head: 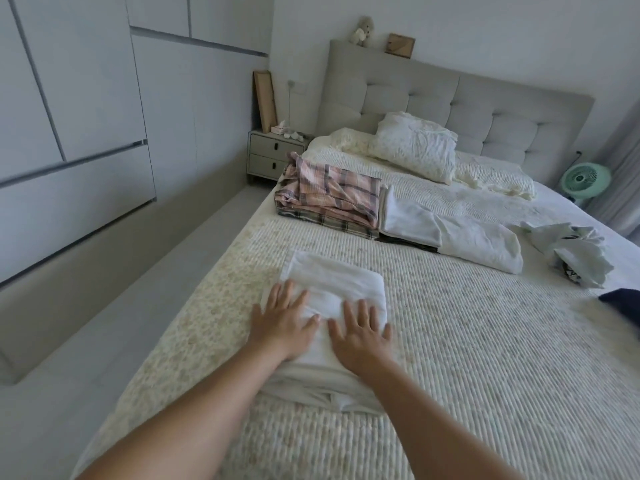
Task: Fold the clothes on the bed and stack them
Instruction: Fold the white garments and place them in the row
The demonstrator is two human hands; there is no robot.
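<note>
Folded white garment (337, 289) lies on the bed (467, 358) near its left edge, directly under both hands. Left hand (282, 322) and right hand (360, 336) rest flat on it side by side, fingers spread, gripping nothing. Plaid stack (329, 199) sits well beyond.
</note>
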